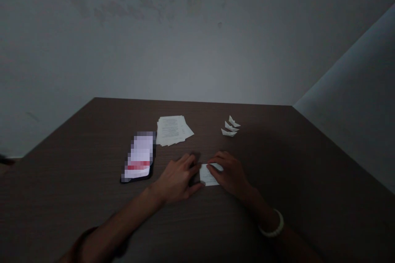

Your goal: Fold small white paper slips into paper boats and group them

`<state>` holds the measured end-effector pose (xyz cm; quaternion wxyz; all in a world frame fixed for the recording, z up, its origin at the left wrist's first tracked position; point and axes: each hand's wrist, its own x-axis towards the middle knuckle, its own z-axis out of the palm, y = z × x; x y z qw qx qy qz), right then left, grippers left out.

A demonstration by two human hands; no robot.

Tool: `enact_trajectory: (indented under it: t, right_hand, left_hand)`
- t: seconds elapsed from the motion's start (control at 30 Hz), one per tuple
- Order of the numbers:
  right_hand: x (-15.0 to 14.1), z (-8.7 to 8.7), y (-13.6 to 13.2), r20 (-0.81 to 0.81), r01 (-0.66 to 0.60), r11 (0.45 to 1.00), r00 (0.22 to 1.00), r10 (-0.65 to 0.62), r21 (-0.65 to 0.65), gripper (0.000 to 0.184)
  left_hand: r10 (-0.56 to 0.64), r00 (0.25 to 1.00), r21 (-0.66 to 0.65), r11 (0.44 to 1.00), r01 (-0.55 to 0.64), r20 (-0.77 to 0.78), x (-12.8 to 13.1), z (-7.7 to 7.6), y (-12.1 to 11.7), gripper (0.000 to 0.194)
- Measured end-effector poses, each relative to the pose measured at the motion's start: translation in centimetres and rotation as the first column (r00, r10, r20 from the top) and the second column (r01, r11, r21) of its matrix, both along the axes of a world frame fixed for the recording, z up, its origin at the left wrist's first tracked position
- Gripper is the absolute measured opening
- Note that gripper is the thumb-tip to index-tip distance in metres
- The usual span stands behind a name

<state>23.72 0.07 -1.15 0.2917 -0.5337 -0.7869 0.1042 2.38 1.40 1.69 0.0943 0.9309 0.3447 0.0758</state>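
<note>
Down on the brown table (92,205), both hands (176,178) touch white paper (207,176).

Two bare hands show at the lower centre of the frame, one left hand (177,178) and one right hand (233,174), with one pale, ring-shaped bracelet (280,229) at lower right. Between them is one small white rectangular printed paper (207,177). Right of centre are three small white folded-paper boats (232,129). Left of centre are one fanned pile of white printed paper sheets (171,129), too overlapped to count singly, and one black-edged rectangular phone (139,154). One dark brown wood-grained bench (185,232) carries them.
</note>
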Motion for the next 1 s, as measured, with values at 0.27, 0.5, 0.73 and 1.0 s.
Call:
enact_trajectory:
  t: [0.27,0.5,0.73,1.0]
  right_hand:
    - [-0.8,-0.1,-0.1,0.073,0.026,0.999,0.997,-0.029,0.044,0.009]
    - [-1.5,-0.4,-0.3,0.054,0.094,0.995,0.994,-0.096,0.031,0.01]
    - [-2.6,-0.1,-0.4,0.108,0.195,0.98,0.975,-0.197,0.028,0.011]
    - [-3.2,0.3,-0.5,0.056,0.267,0.964,0.962,-0.267,0.005,0.013]
  left_hand:
    - [-0.016,0.999,0.053,0.998,0.018,-0.035,0.2,-0.2,-0.4,0.038]
    - [-0.006,0.999,0.076,0.997,0.004,0.033,0.0,-0.8,-0.5,0.035]
    - [0.023,0.997,0.05,0.998,-0.026,0.072,-0.1,-0.9,-0.3,0.03]
    - [0.005,0.998,0.074,0.997,-0.009,0.055,0.0,-0.8,-0.3,0.03]
